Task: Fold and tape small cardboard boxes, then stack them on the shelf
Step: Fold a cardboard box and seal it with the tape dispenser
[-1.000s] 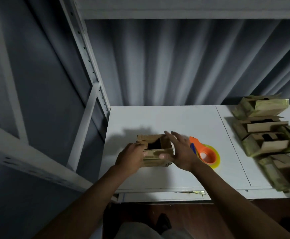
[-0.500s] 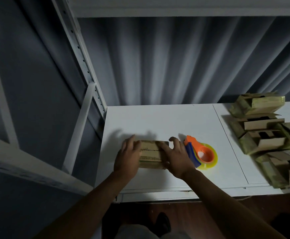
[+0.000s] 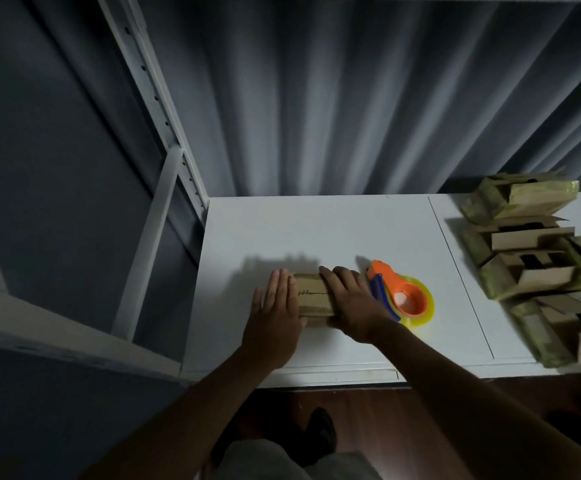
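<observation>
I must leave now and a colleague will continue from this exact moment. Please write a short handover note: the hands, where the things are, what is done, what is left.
Left hand: flat, fingers straight, pressing on the left end of the small box.
Right hand: lying over the box's right end, pressing it down.
The box lies on the white shelf surface with its flaps folded shut; no tape shows on it.
The tape dispenser, orange with a yellow roll, lies just right of the right hand, untouched.
A pile of boxes lies at the right.
Done: this box is folded.
Left: tape it, stack it, then go on.

Tape dispenser (image 3: 401, 296) — right; boxes (image 3: 538, 265) beyond.
</observation>
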